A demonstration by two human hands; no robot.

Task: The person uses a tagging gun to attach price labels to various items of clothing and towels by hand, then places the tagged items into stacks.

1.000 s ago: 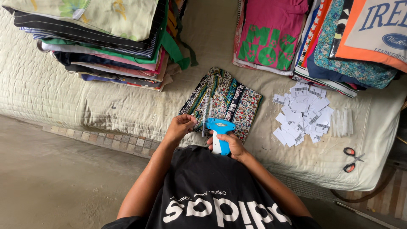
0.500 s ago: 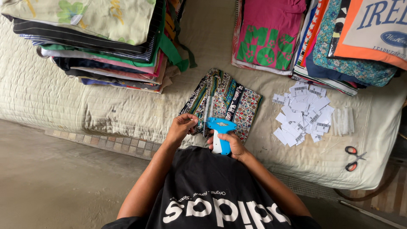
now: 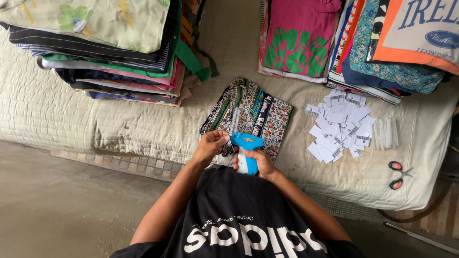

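Observation:
My right hand (image 3: 259, 163) grips a blue and white tagging gun (image 3: 246, 152) by its handle, nose pointing left. My left hand (image 3: 208, 145) sits just left of the gun's nose, fingers pinched on the near edge of a folded, multicoloured patterned garment (image 3: 258, 112) that lies on the padded cloth surface (image 3: 71, 114). A strip of clear plastic fasteners (image 3: 234, 119) rises from the top of the gun over the garment. The two hands nearly touch at the gun's tip.
A tall stack of folded clothes (image 3: 110, 52) stands at the back left, more folded clothes (image 3: 344, 43) at the back right. Loose white paper tags (image 3: 339, 126), clear fastener strips (image 3: 386, 133) and red-handled scissors (image 3: 398, 174) lie to the right. A concrete floor (image 3: 57, 210) is below left.
My left hand has shifted slightly right, closer to the gun's nose. The view has drifted a little; the garment and gun stay almost in place.

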